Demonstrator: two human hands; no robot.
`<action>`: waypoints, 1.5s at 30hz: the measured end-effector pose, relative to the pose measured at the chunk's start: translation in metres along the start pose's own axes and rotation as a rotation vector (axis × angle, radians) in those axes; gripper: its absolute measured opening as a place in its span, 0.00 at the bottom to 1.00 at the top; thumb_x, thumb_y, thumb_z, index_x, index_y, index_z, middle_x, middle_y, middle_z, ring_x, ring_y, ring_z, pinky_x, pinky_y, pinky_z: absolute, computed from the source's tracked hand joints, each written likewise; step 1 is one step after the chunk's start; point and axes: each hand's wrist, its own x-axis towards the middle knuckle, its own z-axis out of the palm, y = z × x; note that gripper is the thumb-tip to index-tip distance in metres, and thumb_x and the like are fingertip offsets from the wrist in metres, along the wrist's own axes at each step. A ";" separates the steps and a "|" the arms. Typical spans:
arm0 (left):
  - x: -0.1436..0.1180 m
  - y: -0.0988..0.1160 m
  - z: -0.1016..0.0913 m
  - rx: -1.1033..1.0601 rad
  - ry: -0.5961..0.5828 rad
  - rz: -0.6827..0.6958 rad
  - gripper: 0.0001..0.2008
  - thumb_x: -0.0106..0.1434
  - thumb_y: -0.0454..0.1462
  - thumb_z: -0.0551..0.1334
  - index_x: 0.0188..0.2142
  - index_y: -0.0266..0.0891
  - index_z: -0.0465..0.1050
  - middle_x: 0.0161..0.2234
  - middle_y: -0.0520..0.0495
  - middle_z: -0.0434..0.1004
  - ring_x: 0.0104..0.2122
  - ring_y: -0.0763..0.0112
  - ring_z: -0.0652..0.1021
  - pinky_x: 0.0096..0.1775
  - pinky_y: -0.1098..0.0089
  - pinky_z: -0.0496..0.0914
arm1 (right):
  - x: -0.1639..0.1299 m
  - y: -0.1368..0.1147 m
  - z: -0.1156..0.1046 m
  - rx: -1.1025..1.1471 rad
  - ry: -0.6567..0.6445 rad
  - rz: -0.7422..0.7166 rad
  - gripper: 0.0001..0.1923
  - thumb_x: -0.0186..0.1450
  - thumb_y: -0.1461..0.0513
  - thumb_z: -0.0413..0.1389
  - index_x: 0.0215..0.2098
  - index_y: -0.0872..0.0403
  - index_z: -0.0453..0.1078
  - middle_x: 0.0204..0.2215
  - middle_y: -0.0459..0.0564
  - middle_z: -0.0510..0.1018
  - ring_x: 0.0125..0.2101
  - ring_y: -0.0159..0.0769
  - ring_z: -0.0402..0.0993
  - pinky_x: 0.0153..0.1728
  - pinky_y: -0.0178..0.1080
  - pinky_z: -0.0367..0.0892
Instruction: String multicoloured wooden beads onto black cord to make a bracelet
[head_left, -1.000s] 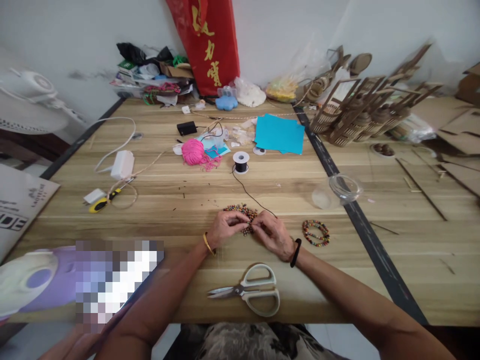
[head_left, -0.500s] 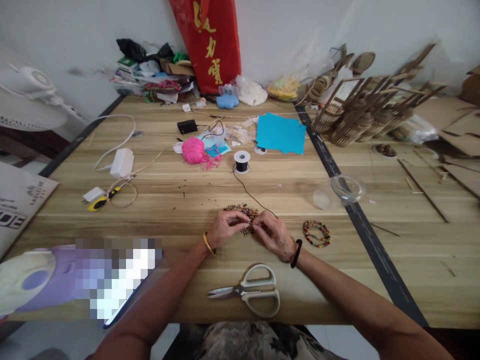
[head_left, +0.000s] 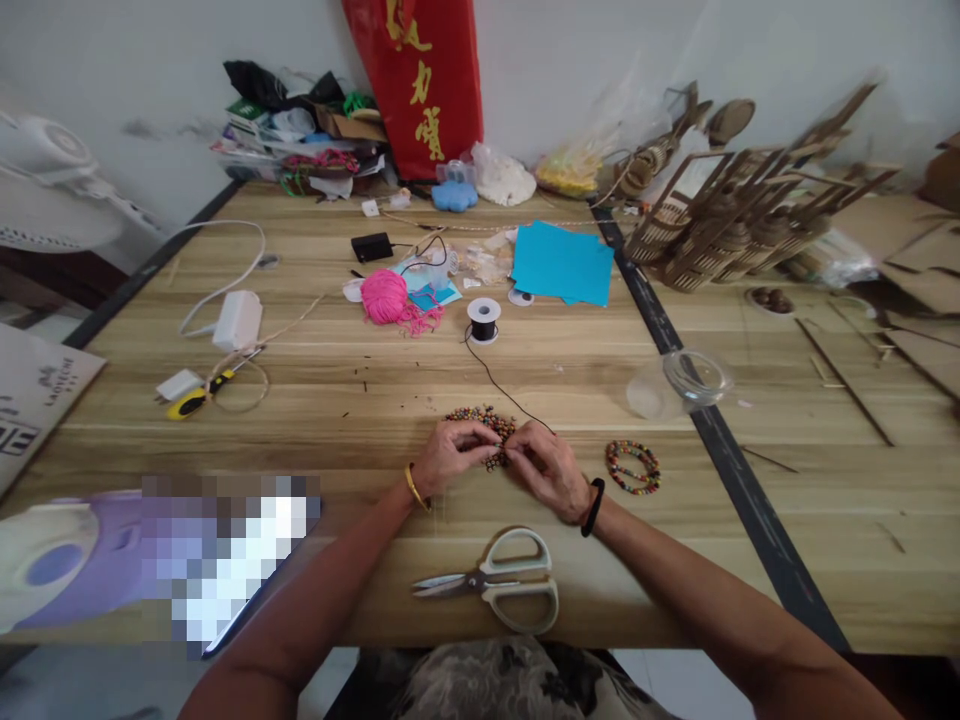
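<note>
Over a pile of small multicoloured beads [head_left: 480, 414], my two hands meet fingertip to fingertip. My left hand [head_left: 454, 452], with a gold bangle at the wrist, pinches something tiny, apparently a bead. Facing it, my right hand [head_left: 549, 465], wearing a dark wristband, pinches what looks like the end of a black cord [head_left: 499, 385]. That cord runs from a white spool [head_left: 484, 320] down to the right hand. To the right lies a beaded bracelet [head_left: 634, 468] looped in rings. Scissors [head_left: 499, 580] with pale handles rest nearer me.
Pink yarn [head_left: 385, 297] and blue sheets [head_left: 562, 263] lie farther back. A clear plastic jar [head_left: 682, 383] is at the right, and wooden models [head_left: 727, 235] stand behind it. At the left are a yellow-handled tool [head_left: 187, 402] and a blurred-out phone [head_left: 251, 570].
Both hands keep the same pinch over the beads, with hardly any movement. The view has shifted very slightly.
</note>
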 end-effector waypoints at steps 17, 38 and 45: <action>-0.001 -0.001 0.001 -0.028 -0.029 -0.004 0.13 0.53 0.41 0.70 0.33 0.32 0.78 0.31 0.43 0.81 0.31 0.70 0.79 0.37 0.72 0.74 | 0.002 -0.003 -0.001 0.002 -0.003 -0.004 0.05 0.69 0.65 0.50 0.36 0.52 0.67 0.29 0.49 0.72 0.30 0.35 0.69 0.31 0.38 0.67; -0.002 0.002 0.002 -0.021 -0.009 0.014 0.10 0.53 0.38 0.69 0.32 0.32 0.78 0.30 0.44 0.81 0.30 0.71 0.79 0.36 0.72 0.73 | -0.001 -0.001 0.000 -0.008 -0.001 0.001 0.04 0.69 0.64 0.51 0.37 0.52 0.67 0.30 0.49 0.72 0.31 0.35 0.69 0.31 0.37 0.67; -0.001 0.003 0.001 -0.020 -0.014 0.013 0.09 0.54 0.37 0.68 0.32 0.31 0.78 0.31 0.43 0.81 0.30 0.71 0.79 0.36 0.73 0.73 | 0.000 -0.001 -0.001 -0.010 -0.011 0.011 0.04 0.69 0.64 0.51 0.37 0.52 0.67 0.29 0.49 0.72 0.31 0.35 0.70 0.31 0.37 0.67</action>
